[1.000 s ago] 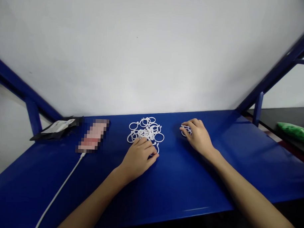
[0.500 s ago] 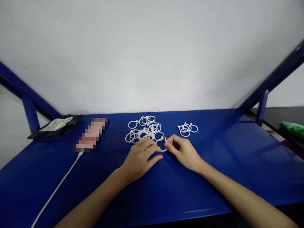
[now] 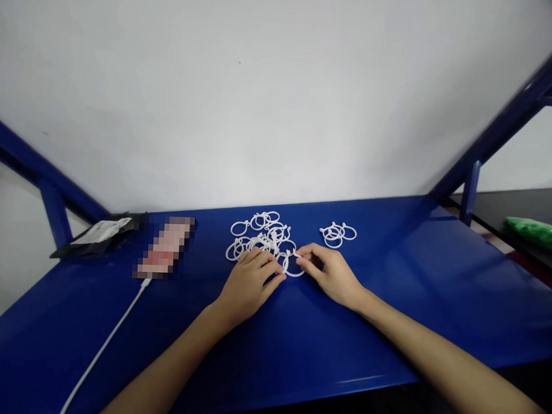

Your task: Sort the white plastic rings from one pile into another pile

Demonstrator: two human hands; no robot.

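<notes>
A loose heap of white plastic rings [image 3: 261,233] lies on the blue table [image 3: 299,328]. My left hand [image 3: 250,284] rests palm down at the heap's near edge, its fingers together and touching a white ring [image 3: 292,267]. My right hand [image 3: 330,272] pinches the other side of that same ring between thumb and forefinger. A small separate cluster of white rings [image 3: 337,233] lies further back to the right, apart from both hands.
A blurred phone [image 3: 165,246] with a white cable [image 3: 103,346] lies to the left, beside a black packet [image 3: 98,232]. Blue frame posts [image 3: 469,192] rise at both sides. A green bag [image 3: 535,231] lies on a dark table at the right. A white wall stands behind.
My right hand left the small cluster at the right and came over to the heap, where it now pinches a ring by my left hand. My left hand barely shifted.
</notes>
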